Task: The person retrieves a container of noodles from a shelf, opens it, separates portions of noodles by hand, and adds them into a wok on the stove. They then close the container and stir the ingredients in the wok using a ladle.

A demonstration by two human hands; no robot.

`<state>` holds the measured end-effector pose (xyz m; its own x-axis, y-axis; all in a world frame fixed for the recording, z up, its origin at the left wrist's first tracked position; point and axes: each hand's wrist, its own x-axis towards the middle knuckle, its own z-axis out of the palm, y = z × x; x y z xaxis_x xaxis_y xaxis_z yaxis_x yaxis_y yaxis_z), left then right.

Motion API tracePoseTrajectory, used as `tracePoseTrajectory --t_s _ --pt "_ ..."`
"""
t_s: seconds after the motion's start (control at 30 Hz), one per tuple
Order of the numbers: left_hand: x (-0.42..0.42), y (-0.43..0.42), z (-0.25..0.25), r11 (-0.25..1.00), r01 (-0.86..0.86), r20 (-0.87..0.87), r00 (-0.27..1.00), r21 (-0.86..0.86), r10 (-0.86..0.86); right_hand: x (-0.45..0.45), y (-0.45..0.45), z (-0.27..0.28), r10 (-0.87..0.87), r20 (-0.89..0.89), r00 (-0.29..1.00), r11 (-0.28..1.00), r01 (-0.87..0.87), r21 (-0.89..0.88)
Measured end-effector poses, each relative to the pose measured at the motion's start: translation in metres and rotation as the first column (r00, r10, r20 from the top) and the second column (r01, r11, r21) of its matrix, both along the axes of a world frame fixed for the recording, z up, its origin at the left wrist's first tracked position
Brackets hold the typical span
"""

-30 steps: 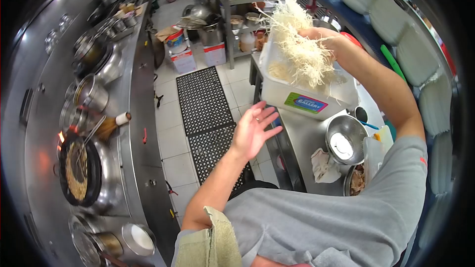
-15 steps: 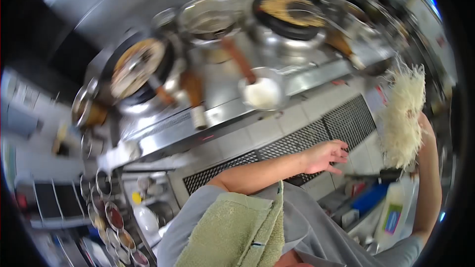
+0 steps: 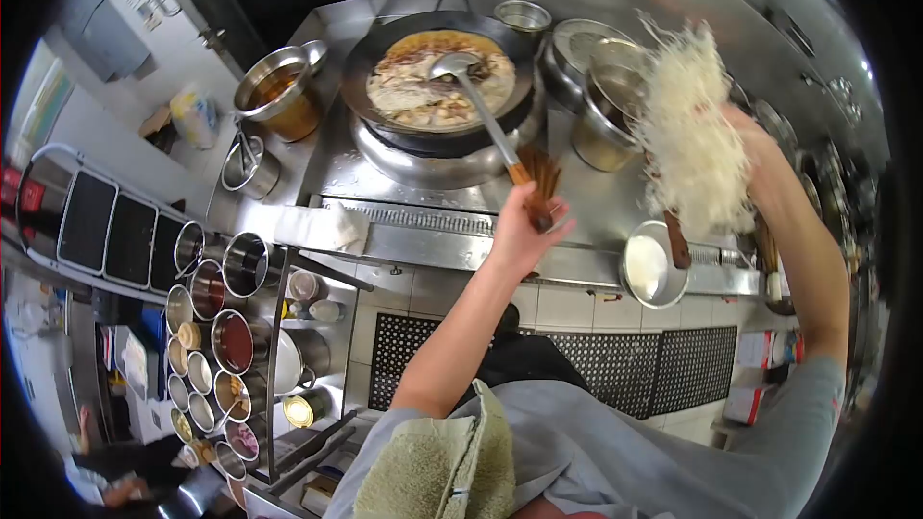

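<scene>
The bundle of pale noodles [image 3: 694,130] hangs above the right part of the range [image 3: 567,197], well apart from the wok [image 3: 358,86]; one second earlier it was over a white tub. The right hand [image 3: 755,149] grips the bundle; the noodles hide its fingertips. The left hand [image 3: 531,226], empty and spread in the earlier frames, is now at the ladle [image 3: 488,120] handle, fingers partly curled; firmness of grip cannot be determined. The ladle bowl rests in the wok's food [image 3: 418,101].
</scene>
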<state>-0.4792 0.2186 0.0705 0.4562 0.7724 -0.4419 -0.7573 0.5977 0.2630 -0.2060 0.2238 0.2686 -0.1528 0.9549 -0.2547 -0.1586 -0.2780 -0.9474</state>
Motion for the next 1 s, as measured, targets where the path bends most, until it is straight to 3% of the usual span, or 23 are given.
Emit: tracePoseTrajectory --t_s 0.07,0.13,0.23,0.27,0.37,0.4,0.47,0.5,0.57,0.6,0.67,0.8,0.87,1.0 --pt "0.005 0.021 -0.005 1.000 0.017 0.024 1.000 -0.013 -0.017 -0.016 0.073 -0.011 0.170 -0.021 0.985 0.985 -0.170 -0.003" --pt "0.008 0.033 -0.020 0.967 -0.003 -0.265 0.962 0.254 0.073 -0.038 0.142 -0.023 0.272 -0.072 0.960 0.961 -0.274 -0.023" --pt "-0.024 0.019 0.008 0.961 -0.047 -0.367 0.918 0.273 0.149 -0.074 0.235 -0.028 0.348 -0.046 0.936 0.938 -0.346 0.033" --pt "-0.032 0.013 0.012 0.957 -0.029 -0.417 0.896 0.290 0.154 -0.074 0.290 -0.048 0.354 -0.029 0.935 0.932 -0.349 0.100" --pt "-0.057 -0.016 0.029 0.951 0.011 -0.584 0.792 0.308 0.180 -0.103 0.310 -0.051 0.417 0.100 0.903 0.805 -0.418 0.421" --pt "-0.068 -0.024 0.033 0.951 0.013 -0.606 0.773 0.310 0.188 -0.124 0.326 -0.052 0.418 0.092 0.904 0.807 -0.416 0.418" --pt "-0.086 -0.037 0.045 0.950 0.013 -0.633 0.749 0.311 0.196 -0.163 0.367 -0.059 0.280 0.492 0.824 0.928 -0.364 0.081" --pt "-0.092 -0.043 0.054 0.956 -0.019 -0.684 0.695 0.293 0.224 -0.176 0.372 -0.064 0.284 0.487 0.826 0.928 -0.365 0.079" --pt "-0.109 -0.052 0.061 0.960 -0.048 -0.735 0.633 0.276 0.242 -0.194 0.379 -0.073 0.128 0.736 0.664 0.867 -0.436 0.242" --pt "-0.118 -0.058 0.061 0.964 -0.045 -0.772 0.589 0.263 0.239 -0.201 0.389 -0.078 0.129 0.732 0.669 0.870 -0.431 0.239" --pt "-0.133 -0.064 0.061 0.966 -0.045 -0.798 0.554 0.254 0.236 -0.208 0.416 -0.087 0.096 0.855 0.509 0.902 -0.408 0.141" --pt "-0.151 -0.065 0.061 0.972 -0.072 -0.784 0.579 0.223 0.223 -0.216 0.445 -0.105 0.110 0.827 0.551 0.869 -0.458 0.189" --pt "-0.164 -0.063 0.059 0.975 -0.040 -0.774 0.602 0.219 0.199 -0.219 0.449 -0.107 -0.078 0.879 0.470 0.919 -0.309 0.246" --pt "-0.184 -0.053 0.055 0.978 0.009 -0.745 0.650 0.209 0.153 -0.223 0.434 -0.095 -0.049 0.861 0.506 0.946 -0.254 0.203"
